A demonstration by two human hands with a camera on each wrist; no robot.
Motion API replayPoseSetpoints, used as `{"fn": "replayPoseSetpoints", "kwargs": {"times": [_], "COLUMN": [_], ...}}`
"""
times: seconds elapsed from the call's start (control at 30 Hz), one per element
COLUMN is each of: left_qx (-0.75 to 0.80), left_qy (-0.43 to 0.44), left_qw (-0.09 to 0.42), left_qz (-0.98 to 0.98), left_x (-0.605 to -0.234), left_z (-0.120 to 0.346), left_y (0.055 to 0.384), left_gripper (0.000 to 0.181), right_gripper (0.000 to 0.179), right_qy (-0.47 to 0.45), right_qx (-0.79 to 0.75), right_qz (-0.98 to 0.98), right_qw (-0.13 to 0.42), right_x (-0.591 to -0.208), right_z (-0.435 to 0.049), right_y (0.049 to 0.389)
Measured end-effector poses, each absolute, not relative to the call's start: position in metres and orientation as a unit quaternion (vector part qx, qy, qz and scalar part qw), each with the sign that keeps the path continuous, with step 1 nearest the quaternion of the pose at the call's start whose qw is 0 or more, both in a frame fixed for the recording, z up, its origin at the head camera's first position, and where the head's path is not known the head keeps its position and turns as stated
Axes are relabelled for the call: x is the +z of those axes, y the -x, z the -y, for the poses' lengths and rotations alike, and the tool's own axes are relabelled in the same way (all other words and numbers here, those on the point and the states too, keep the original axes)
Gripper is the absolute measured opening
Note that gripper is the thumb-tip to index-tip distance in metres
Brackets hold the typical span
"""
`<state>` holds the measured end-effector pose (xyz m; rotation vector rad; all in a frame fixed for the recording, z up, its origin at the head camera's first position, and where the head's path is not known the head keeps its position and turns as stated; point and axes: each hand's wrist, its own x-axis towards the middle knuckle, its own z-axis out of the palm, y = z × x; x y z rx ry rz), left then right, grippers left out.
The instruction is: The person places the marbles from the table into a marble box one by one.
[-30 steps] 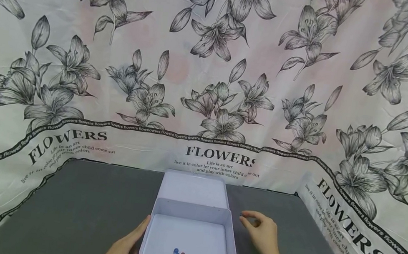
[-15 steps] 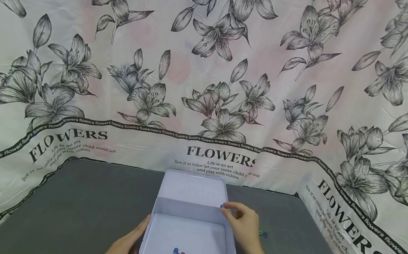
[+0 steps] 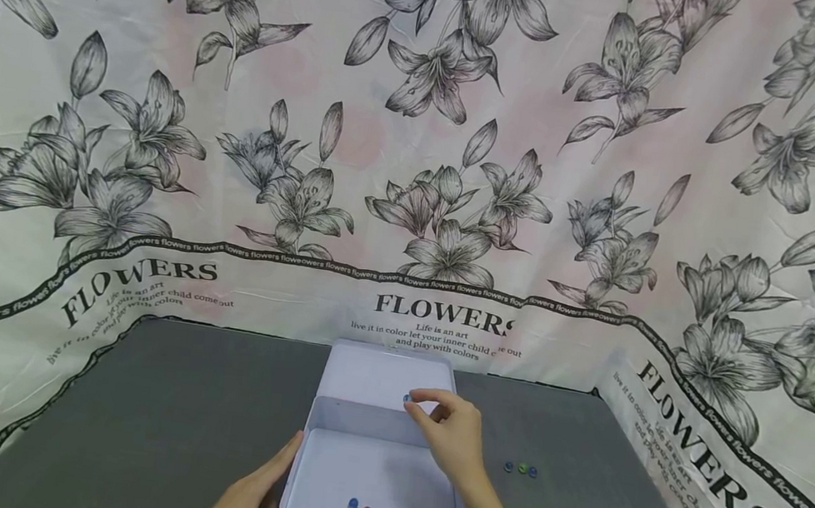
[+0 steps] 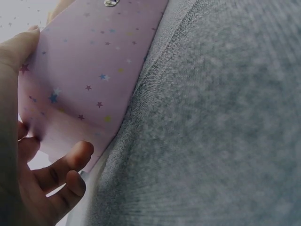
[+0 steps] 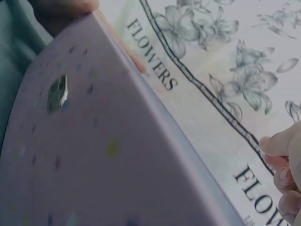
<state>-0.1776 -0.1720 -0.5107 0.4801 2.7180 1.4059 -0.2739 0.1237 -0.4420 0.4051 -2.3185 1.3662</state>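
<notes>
A pale lilac tin box (image 3: 339,416) stands on the grey table with its lid (image 3: 386,376) folded back. My left hand (image 3: 250,494) holds its front left corner, thumb over the front rim and fingers along the side wall. Between thumb and forefinger my right hand (image 3: 454,437) pinches a small blue marble (image 3: 408,399), above the back part of the box. Inside, near the front wall, lie several blue and reddish marbles (image 3: 353,504). The left wrist view shows the box's star-printed outside (image 4: 89,70); the right wrist view shows the box front with its metal clasp (image 5: 58,94).
On the grey table (image 3: 193,414) right of the box, two blue marbles flank a green marble (image 3: 522,468) in a short row. A white cloth (image 3: 296,300) printed with flowers hangs behind and along both sides.
My right hand has moved left from beside the box to over it, carrying the blue marble. The marbles on the table have come into view behind it. My left hand keeps its place.
</notes>
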Motion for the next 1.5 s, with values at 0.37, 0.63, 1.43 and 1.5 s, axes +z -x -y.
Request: {"fn": "replayPoseSetpoints", "kwargs": {"times": [0.37,0.63,1.43,1.5], "left_qx": [0.470,0.466,0.486,0.490], "left_qy": [-0.151,-0.153,-0.169,-0.168], "left_qw": [0.029,0.023,0.035,0.035], "left_qz": [-0.869,-0.871,-0.857,-0.855], "left_x": [-0.513,-0.512,-0.514,-0.515], "left_z": [0.171,0.172,0.174,0.175], "left_y": [0.178,0.177,0.179,0.180], "left_gripper": [0.107,0.109,0.105,0.106], "right_gripper": [0.012,0.011,0.010,0.010], "right_qy": [-0.179,-0.189,-0.233,-0.237], "right_qx": [0.491,0.470,0.377,0.368], "right_qz": [0.827,0.841,0.896,0.899], "right_qw": [0.208,0.190,0.026,0.016], "right_x": [-0.429,-0.436,-0.465,-0.466], "right_z": [-0.095,-0.089,-0.087,-0.087], "right_y": [0.275,0.278,0.276,0.276]}}
